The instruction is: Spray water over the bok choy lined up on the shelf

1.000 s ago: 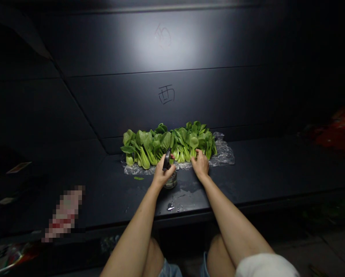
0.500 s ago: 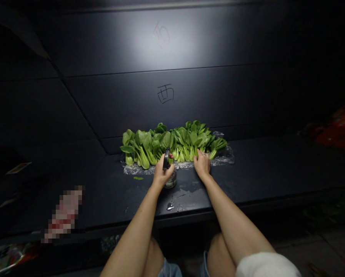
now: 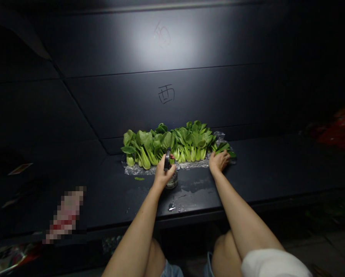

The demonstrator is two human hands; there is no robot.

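Green leafy vegetables [image 3: 145, 143], crinkly plastic [image 3: 193, 165]

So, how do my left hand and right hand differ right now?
The left hand is closed around the spray bottle; the right hand has no bottle and is on the leafy greens at the row's right end. The left hand is in front of the row's middle, while the right hand's fingers slant rightward over stems. Both are bare.

Bok choy [image 3: 167, 140] lies on plastic film [image 3: 194, 164] on the shelf [image 3: 264, 165]; spray bottle [image 3: 172, 182] before it.
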